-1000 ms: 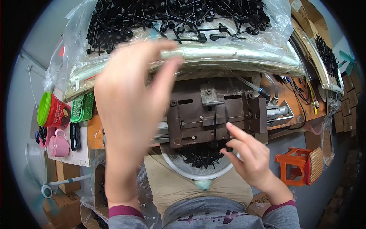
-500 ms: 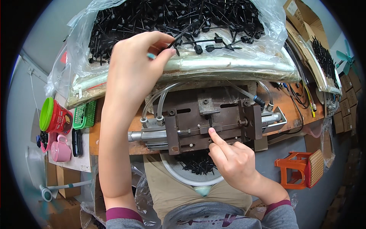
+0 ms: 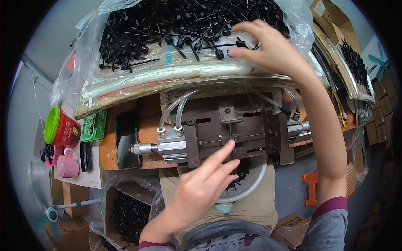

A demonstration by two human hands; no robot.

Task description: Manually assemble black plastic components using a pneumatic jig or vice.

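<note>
My left hand (image 3: 201,184) reaches up to the dark metal clamping fixture (image 3: 209,108). Its fingers are stretched out and apart, with the index fingertip at a thin black plastic part (image 3: 230,130) standing in the fixture's middle. Over the heap of black stemmed plastic parts (image 3: 197,19), my right hand (image 3: 268,48) hovers with thumb and index finger apart. Its fingertips are close to one loose black part (image 3: 224,45), and nothing shows between them. Below the fixture, a pale mesh basket (image 3: 255,184) on my lap holds more black pieces, partly hidden by my left hand.
Air cylinders (image 3: 173,150) with clear hoses flank the fixture. A black phone-like slab (image 3: 127,138) lies on the wooden bench (image 3: 109,152). Farther left are a green basket (image 3: 93,125), a red tub (image 3: 67,131) and a pink cup (image 3: 68,164). An orange stool (image 3: 310,188) stands at right.
My left hand has come down from the heap to the fixture; the black part it pinched is no longer in its fingers. My right hand has gone from the fixture up to the heap.
</note>
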